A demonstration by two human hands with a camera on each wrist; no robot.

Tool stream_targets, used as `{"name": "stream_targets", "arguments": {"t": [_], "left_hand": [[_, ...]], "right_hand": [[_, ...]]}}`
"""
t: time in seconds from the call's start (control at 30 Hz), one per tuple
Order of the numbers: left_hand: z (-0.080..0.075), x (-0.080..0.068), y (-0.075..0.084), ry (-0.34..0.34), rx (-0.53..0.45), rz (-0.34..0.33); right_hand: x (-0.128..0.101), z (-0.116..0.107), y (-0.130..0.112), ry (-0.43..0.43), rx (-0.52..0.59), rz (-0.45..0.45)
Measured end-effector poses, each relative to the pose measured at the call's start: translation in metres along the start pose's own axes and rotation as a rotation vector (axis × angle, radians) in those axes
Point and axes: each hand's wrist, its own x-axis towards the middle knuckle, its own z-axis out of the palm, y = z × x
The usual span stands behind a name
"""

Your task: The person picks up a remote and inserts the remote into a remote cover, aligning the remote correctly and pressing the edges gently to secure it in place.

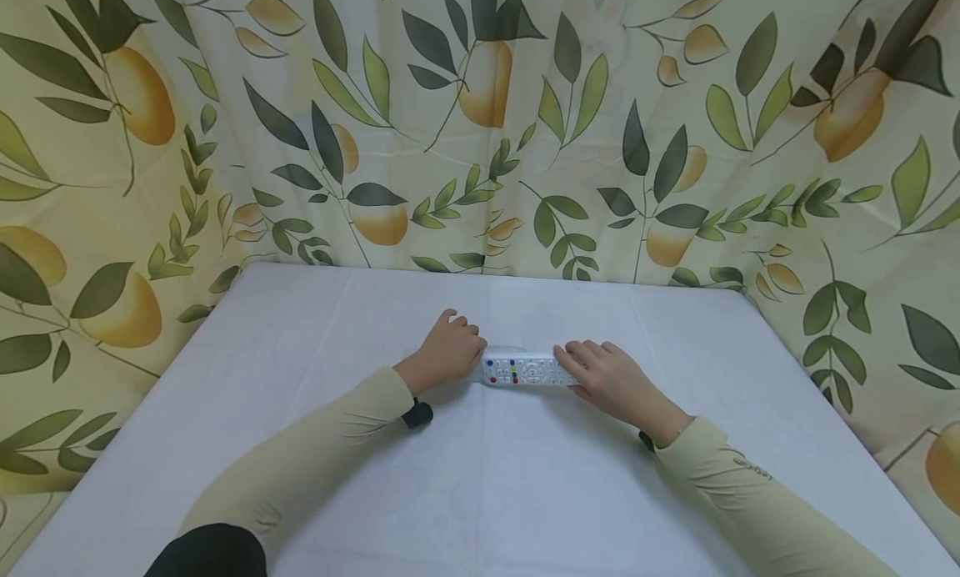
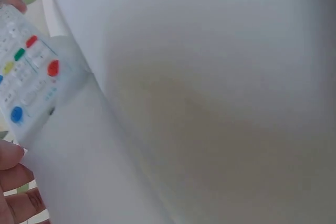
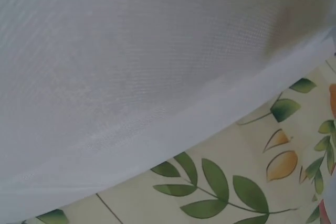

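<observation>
A white remote control [image 1: 528, 372], buttons facing up, is held crosswise between two hands, about midway between the surface's left and right edges and nearer its far edge. Clear film [image 2: 71, 80] reaches past the left end of the remote, as the left wrist view shows. The right hand [image 1: 611, 378] has its grip clamped on the right end, fingers lying over the buttons and thumb along the near side, a hold that likely keeps the remote level and steady. At the opposite end, the left hand [image 1: 448, 356] curls its fingers, its grip apparently pinched on the film's corner; holding opposite ends probably keeps the film drawn straight and leaves the middle buttons uncovered. Beneath spreads the white surface [image 1: 420, 494], its broad plain top giving both forearms room to come in from the near side. Pale sleeves [image 1: 300, 444] stop short of the wrists, where dark bands [image 1: 417, 414] show, presumably holding the wrist cameras. Beyond the far edge hangs a curtain [image 1: 525, 168] printed with leaves and yellow fruit, seemingly as a backdrop.
</observation>
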Motion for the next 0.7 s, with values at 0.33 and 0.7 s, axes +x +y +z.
{"name": "stream_targets", "arguments": {"t": [0.33,0.7], "left_hand": [[-0.002,-0.001,0.005,-0.010,-0.084,-0.017],[0.001,-0.003,0.006,-0.038,-0.167,-0.003]], "right_hand": [[0.006,-0.009,-0.009,-0.003,-0.068,-0.049],[0.014,-0.008,-0.020,-0.152,0.049,0.072]]}}
